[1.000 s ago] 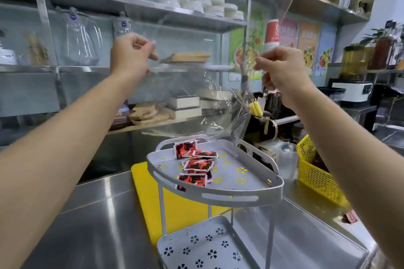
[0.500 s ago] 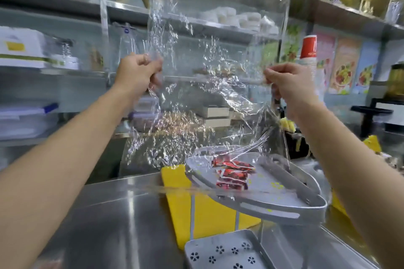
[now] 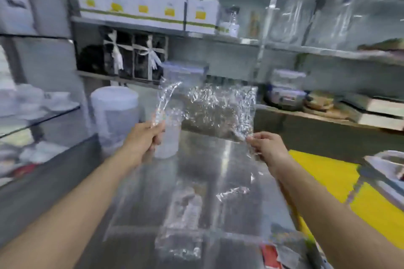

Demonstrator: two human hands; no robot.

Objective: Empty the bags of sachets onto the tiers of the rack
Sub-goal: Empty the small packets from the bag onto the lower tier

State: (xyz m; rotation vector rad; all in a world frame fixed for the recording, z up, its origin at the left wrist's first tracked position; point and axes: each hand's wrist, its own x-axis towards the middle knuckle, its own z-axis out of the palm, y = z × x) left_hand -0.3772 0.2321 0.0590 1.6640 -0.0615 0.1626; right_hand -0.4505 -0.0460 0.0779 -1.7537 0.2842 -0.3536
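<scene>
A clear, crinkled plastic bag [image 3: 218, 111] with nothing visible inside stretches between my two hands above the steel counter. My left hand [image 3: 144, 137] pinches its left corner and my right hand [image 3: 265, 148] pinches its right corner. The grey rack [image 3: 384, 172] shows only as a blurred edge at the far right, over a yellow board [image 3: 328, 179]. More clear bags [image 3: 183, 220] lie flat on the counter in front of me, and a bag with red sachets [image 3: 277, 253] sits at the bottom right. The whole frame is motion-blurred.
A white cylindrical container [image 3: 113, 116] and a clear cup [image 3: 168, 137] stand on the steel counter [image 3: 236, 155] by my left hand. Wall shelves behind carry white boxes [image 3: 148, 11], lidded tubs [image 3: 286, 89] and boards. A glass shelf [image 3: 39, 116] juts out at left.
The view has swung left, so the rack has slid to the right edge. Both hands have dropped from shoulder height to just above the counter, still holding the emptied bag.
</scene>
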